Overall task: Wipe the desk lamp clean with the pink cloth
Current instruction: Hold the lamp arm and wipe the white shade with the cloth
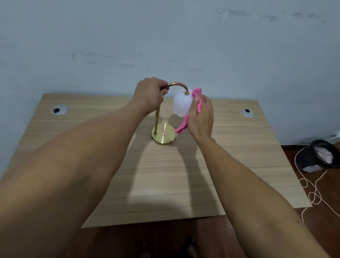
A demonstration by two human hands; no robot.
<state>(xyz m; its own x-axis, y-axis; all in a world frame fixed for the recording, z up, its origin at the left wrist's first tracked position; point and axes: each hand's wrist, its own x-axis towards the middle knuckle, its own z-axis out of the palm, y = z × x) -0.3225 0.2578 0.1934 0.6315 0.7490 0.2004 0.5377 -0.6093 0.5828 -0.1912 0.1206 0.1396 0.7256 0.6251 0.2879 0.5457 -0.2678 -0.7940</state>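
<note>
The desk lamp stands toward the back middle of the wooden desk, its round brass base flat on the top and its neck arching over to a white shade; the left hand is wrapped tight around the top of the arch, fingers curled closed on the tube, while the right hand presses the pink cloth flat against the right side of the shade, fingers fairly straight, a tail of cloth hanging down just above the base; to my eye the shade is the part being wiped, and it would go best with light strokes round the curve while the left hand holds firm so the lamp cannot tip or swing; there look to be reddish marks on the base, not yet dealt with; the desk is otherwise bare save two cable holes; a dark bin and a loose white cord lie on the floor to the right, well clear.
</note>
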